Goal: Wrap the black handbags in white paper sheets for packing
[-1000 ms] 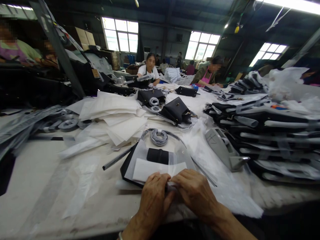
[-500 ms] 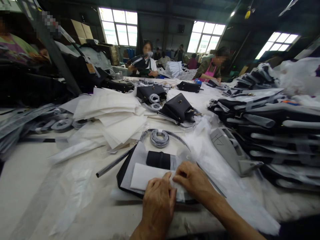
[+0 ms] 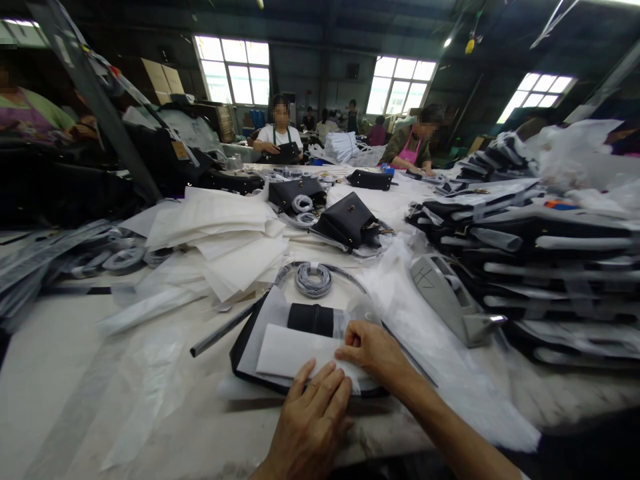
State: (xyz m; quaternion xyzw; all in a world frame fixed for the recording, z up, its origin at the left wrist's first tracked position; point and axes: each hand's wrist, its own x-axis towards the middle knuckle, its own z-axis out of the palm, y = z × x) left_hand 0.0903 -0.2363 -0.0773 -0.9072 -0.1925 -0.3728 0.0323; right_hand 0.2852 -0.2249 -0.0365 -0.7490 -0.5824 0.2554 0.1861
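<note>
A black handbag (image 3: 240, 348) lies flat before me with pale wrapping on top. Across its lower part rests a folded white packing sheet (image 3: 285, 351). My left hand (image 3: 314, 417) lies on the sheet's near edge, fingers stretched out. Curled at the sheet's right end is my right hand (image 3: 373, 355), its thumb and fingertips closed on the sheet there. Just beyond the sheet sits a small black rolled piece (image 3: 310, 321) with clear film at its right end. A plastic-wrapped coiled strap (image 3: 313, 281) lies inside the bag's handle loop.
White sheets (image 3: 225, 220) are piled at the back left. A grey tape dispenser (image 3: 445, 293) stands to the right on crumpled white plastic (image 3: 450, 393), beside stacked black bags (image 3: 555, 233). Beyond are a black bag (image 3: 347, 220) and co-workers, one in a pink apron (image 3: 410, 150).
My left fingers have straightened and spread along the sheet's near edge. The sheet's right end now lies flatter, with my right hand still at it. The view has shifted slightly.
</note>
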